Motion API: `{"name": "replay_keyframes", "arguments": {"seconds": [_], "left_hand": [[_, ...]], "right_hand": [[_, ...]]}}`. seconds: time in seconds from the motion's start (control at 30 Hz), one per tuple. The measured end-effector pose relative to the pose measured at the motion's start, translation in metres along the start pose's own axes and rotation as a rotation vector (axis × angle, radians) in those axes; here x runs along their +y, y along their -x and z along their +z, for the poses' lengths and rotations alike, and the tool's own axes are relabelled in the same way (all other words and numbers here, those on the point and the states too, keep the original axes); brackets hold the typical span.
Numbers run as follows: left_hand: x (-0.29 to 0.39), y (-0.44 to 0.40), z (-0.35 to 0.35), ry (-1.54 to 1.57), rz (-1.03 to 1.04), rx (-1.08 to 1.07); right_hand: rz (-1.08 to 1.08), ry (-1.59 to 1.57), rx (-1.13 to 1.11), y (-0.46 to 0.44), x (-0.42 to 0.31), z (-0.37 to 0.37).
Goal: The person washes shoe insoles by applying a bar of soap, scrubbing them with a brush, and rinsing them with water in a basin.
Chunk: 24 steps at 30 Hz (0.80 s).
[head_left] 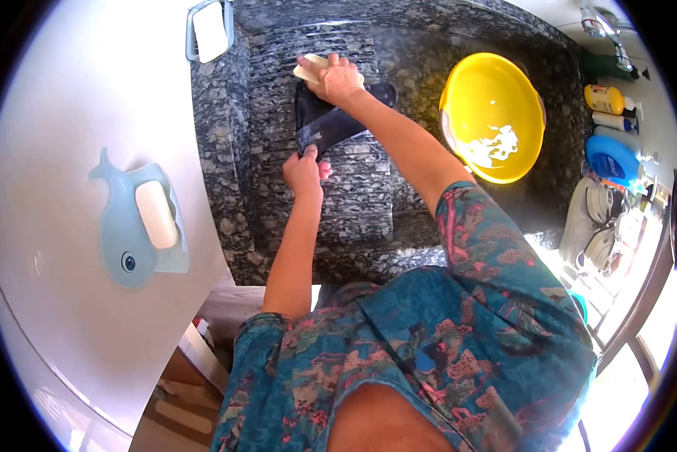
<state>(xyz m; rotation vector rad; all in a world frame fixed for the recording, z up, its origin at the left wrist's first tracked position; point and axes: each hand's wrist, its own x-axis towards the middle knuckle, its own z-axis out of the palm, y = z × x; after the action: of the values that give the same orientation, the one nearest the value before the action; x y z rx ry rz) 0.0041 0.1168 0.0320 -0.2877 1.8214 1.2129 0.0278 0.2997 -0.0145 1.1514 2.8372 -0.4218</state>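
Note:
A dark, wet-looking piece of cloth (331, 129) lies folded on the ridged granite washboard (353, 203). My left hand (305, 175) pinches its near edge. Over the cloth's far end, my right hand (337, 80) is wrapped round a pale cream brush or bar (308, 69), which sticks out past the fingers on both sides. Whether bristles are under it is hidden by the hand.
To the right, a yellow basin (496, 113) sits in the granite sink. Bottles (613, 160) and white shoes (591, 226) line the right side. A whale-shaped dish (123, 226) with white soap (157, 215) and another soap dish (210, 32) are at the left.

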Motion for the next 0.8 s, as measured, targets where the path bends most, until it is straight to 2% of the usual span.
{"name": "replay_keyframes", "arguments": {"seconds": [0.03,0.1,0.13,0.17,0.23,0.27,0.37,0.47,0.5,0.57,0.63,0.67,0.7,0.77,0.8], "left_hand": [[0.001,-0.001,0.000,0.008,0.000,0.006],[0.001,-0.003,-0.006,0.043,-0.023,0.031],[-0.002,-0.006,-0.010,0.056,-0.035,0.040],[-0.006,-0.008,-0.015,0.068,-0.048,0.051],[-0.012,-0.007,-0.021,0.039,-0.040,0.011],[-0.014,-0.004,-0.021,0.019,-0.029,0.017],[-0.014,0.005,-0.014,0.057,0.003,0.045],[-0.014,0.002,-0.014,0.143,-0.021,0.075],[-0.014,-0.001,-0.015,0.150,-0.015,0.070],[-0.018,-0.003,-0.017,0.163,-0.012,0.065],[-0.015,0.000,-0.015,0.145,-0.030,0.043],[-0.015,0.002,-0.014,0.123,-0.017,0.034],[-0.015,0.003,-0.015,0.104,-0.004,0.028],[-0.018,-0.002,-0.018,0.115,-0.006,0.031],[-0.017,-0.005,-0.017,0.129,-0.016,0.036]], "right_hand": [[0.037,-0.034,-0.004,-0.005,-0.004,-0.001],[-0.018,-0.078,-0.135,0.014,-0.019,-0.001],[-0.308,-0.057,-0.180,0.042,-0.028,-0.024],[-0.357,-0.015,-0.251,0.062,-0.038,-0.025],[-0.373,0.107,0.004,0.063,-0.024,-0.013],[-0.307,0.117,-0.150,0.039,-0.009,-0.015],[0.002,0.029,0.056,-0.020,0.016,0.008],[-0.062,0.165,-0.024,-0.010,-0.004,0.000],[-0.205,0.264,-0.091,0.012,-0.016,-0.006],[-0.413,0.119,-0.219,0.064,-0.039,-0.026],[-0.412,0.110,-0.076,0.062,-0.028,-0.013],[-0.266,0.098,-0.104,0.042,-0.018,-0.014],[-0.165,0.106,-0.021,0.015,-0.006,0.006],[-0.053,0.012,0.044,-0.013,-0.002,0.008],[-0.007,0.096,-0.016,-0.015,-0.010,0.006]]}}
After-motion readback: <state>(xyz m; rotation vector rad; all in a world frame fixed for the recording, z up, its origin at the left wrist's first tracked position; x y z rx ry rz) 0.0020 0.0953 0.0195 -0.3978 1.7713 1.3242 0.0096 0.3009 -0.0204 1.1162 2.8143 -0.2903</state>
